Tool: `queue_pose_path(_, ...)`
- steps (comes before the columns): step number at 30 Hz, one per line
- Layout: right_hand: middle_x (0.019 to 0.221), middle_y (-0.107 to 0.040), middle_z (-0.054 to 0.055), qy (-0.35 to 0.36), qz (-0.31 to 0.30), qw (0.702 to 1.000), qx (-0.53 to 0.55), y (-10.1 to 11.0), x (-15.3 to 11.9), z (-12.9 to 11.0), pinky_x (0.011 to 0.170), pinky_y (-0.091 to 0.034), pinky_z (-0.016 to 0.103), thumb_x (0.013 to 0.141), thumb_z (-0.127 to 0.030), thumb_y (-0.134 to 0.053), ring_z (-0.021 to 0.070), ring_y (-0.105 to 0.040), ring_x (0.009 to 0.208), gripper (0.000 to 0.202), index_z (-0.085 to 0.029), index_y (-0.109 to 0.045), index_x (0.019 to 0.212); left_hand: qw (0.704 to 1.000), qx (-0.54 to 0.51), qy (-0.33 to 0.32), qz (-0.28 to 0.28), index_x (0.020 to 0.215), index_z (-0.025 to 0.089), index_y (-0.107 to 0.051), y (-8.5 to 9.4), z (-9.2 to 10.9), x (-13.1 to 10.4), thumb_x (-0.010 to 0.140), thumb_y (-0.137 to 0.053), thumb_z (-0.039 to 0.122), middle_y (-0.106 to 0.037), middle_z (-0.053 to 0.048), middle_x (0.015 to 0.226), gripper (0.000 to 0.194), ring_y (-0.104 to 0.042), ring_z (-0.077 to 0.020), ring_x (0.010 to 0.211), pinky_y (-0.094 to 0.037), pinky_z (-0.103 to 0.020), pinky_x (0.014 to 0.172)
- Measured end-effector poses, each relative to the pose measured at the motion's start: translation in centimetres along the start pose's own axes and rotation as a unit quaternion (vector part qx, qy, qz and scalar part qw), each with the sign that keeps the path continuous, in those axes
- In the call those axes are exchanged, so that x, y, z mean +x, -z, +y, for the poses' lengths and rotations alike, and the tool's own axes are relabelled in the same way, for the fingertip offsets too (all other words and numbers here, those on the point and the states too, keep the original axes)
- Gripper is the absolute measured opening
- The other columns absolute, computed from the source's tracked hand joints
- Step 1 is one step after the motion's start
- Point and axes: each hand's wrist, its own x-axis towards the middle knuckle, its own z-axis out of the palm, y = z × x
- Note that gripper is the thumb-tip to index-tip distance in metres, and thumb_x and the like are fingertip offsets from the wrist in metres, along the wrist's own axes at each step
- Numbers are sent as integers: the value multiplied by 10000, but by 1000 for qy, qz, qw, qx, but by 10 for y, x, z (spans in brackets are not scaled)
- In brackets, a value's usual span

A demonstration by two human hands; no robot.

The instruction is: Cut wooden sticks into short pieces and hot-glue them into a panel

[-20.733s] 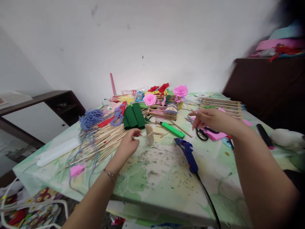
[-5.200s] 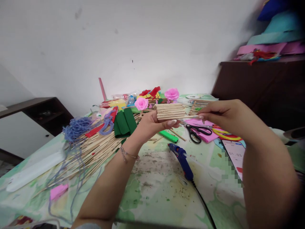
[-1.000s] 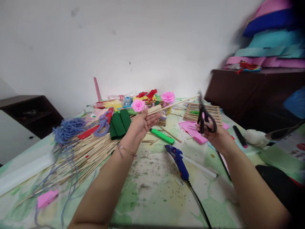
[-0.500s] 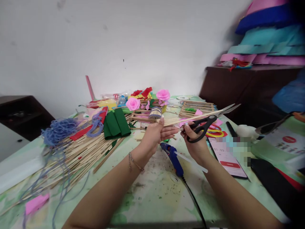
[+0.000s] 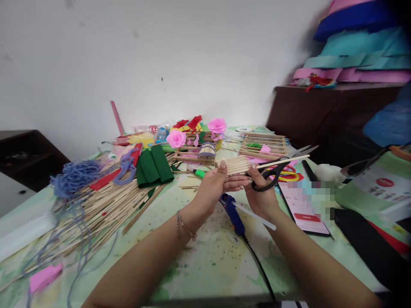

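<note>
Over the table's middle, my left hand (image 5: pixel 215 184) holds a flat row of short wooden sticks (image 5: pixel 236 166), its thumb on top and its fingers beneath. My right hand (image 5: pixel 261 192) has black-handled scissors (image 5: pixel 268 179) hooked on it, blades pointing away to the right. Its thumb presses at the right end of the row, where one longer stick (image 5: pixel 282 161) sticks out to the right. Below the hands lies a blue glue gun (image 5: pixel 233 214) with a clear glue stick in its back.
At left lie loose sticks (image 5: pixel 105 209), blue yarn (image 5: pixel 75 177) and green paper (image 5: pixel 154 167). Stick frames (image 5: pixel 263 145) and pink paper flowers (image 5: pixel 176 139) stand behind. A phone (image 5: pixel 303 209) and a bag (image 5: pixel 379 184) are at right.
The sticks in my hands now form a flat row, with one long stick out to the right instead of a longer bundle. A green-capped pen shows beside my left hand. The view has shifted slightly.
</note>
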Motion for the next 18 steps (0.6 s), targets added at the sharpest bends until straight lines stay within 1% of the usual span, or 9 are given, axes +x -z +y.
queue_pose_path(4, 840, -636, -11, 52, 16, 998, -22, 3, 0, -2, 713, -489, 308, 626, -359, -802, 170, -616, 814, 300, -228, -595, 801, 997, -32, 26, -59, 978, 76, -666, 5, 2, 1, 899, -476, 522, -741, -186, 881, 492, -726, -242, 782, -536, -283, 700)
queue_pose_path(6, 822, -616, -19, 75, 17, 997, -26, 4, -1, -4, 707, -474, 301, 632, -356, -799, 160, -602, 794, 305, -230, -581, 805, 994, -44, 38, -87, 967, 72, -673, 8, 3, 1, 909, -468, 504, -738, -192, 904, 481, -724, -251, 810, -532, -296, 730)
queue_pose_path(8, 788, -589, -25, 91, 20, 995, -23, 4, -2, -5, 706, -460, 296, 634, -349, -798, 152, -584, 767, 304, -229, -573, 799, 993, -46, 44, -104, 953, 69, -678, 10, 4, 1, 908, -470, 497, -737, -196, 906, 478, -721, -260, 824, -527, -304, 740)
queue_pose_path(13, 778, -556, -27, 104, 26, 994, -5, 4, -5, -4, 655, -434, 277, 666, -336, -783, 129, -534, 694, 278, -229, -584, 829, 989, -28, 40, -138, 928, 61, -690, 12, 5, 2, 895, -478, 520, -731, -205, 936, 506, -718, -266, 844, -526, -298, 726)
queue_pose_path(18, 790, -566, -15, 108, 25, 993, -35, 5, -4, -4, 654, -434, 285, 689, -365, -757, 138, -535, 689, 266, -231, -573, 827, 986, -13, 21, -162, 937, 65, -691, 14, 3, 3, 836, -537, 585, -733, -199, 937, 551, -717, -267, 855, -535, -293, 727)
